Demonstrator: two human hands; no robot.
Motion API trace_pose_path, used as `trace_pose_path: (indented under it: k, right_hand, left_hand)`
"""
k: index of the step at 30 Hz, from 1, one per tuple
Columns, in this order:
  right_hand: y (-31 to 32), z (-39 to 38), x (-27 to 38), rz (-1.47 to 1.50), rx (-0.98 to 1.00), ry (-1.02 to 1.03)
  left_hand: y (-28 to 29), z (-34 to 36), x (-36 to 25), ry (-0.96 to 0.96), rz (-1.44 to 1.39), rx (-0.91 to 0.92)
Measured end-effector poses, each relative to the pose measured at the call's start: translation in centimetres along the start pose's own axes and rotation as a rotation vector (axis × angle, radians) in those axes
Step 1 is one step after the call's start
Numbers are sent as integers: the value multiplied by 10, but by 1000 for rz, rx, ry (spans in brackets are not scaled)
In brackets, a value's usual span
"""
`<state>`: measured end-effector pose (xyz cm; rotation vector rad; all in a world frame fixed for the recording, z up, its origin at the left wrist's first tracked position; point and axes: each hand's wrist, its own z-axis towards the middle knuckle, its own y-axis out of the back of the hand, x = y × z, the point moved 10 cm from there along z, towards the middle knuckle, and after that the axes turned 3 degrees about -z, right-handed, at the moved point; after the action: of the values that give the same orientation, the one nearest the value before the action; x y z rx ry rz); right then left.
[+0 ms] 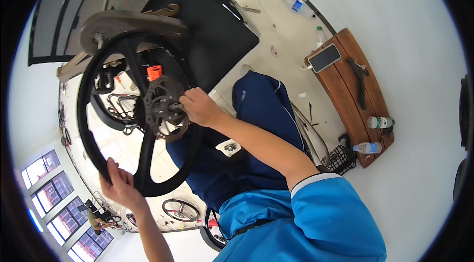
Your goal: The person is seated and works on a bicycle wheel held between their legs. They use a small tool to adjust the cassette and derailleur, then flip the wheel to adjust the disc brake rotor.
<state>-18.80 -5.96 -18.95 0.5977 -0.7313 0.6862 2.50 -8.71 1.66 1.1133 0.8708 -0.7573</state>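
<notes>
A black three-spoke bicycle wheel (140, 114) is held up in front of the person, left of the middle of the view, its rim facing the camera and its hub a little right of centre. The left hand (117, 183) is closed around the lower part of the rim, fingers wrapped over the black edge, the forearm coming up from the bottom of the picture. The right hand (197, 106) is at the hub, fingers closed on the axle end just beside the metal brake disc (165, 109) that sits on the hub; the arm runs down to a bright blue short sleeve (321, 212) with a white-edged cuff. The two hands are well apart, one at the rim and one at the centre. A small orange piece (154, 72) shows through the wheel just above the disc. Behind the top of the wheel lies a round tan disc-shaped part (133, 25), and beside it a black mat or panel (212, 30). The person's dark blue trousers (261, 114) fill the middle of the view below the wheel. To the right a brown wooden bench (348, 57) lies against the pale floor, carrying a phone (324, 58), a black tool (360, 82) and two plastic water bottles (380, 122). A black wire basket (341, 159) stands near its end. Another spoked wheel (180, 209) lies low on the floor.
</notes>
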Motion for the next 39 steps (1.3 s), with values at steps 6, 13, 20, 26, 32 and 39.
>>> trace_pose_path:
  k: [6,13,20,26,32,39]
  right_hand:
    - [10,4,-1,-74,103,-2]
    - [28,9,14,-267,123,75]
    - [33,11,22,-320,284,74]
    - [18,9,16,-371,441,137]
    - [73,52,-38,-530,344,-38]
    - [58,24,-42,-174,342,-528]
  left_hand:
    - [-17,-6,0,14,-93,86]
    - [-15,-13,-3,-102,-28,151]
    - [-8,-17,-10,-260,10,127]
    - [-6,-26,-4,-156,-53,164]
    - [0,-38,-8,-178,-54,150]
    - [-30,-59,-21,5,-227,238]
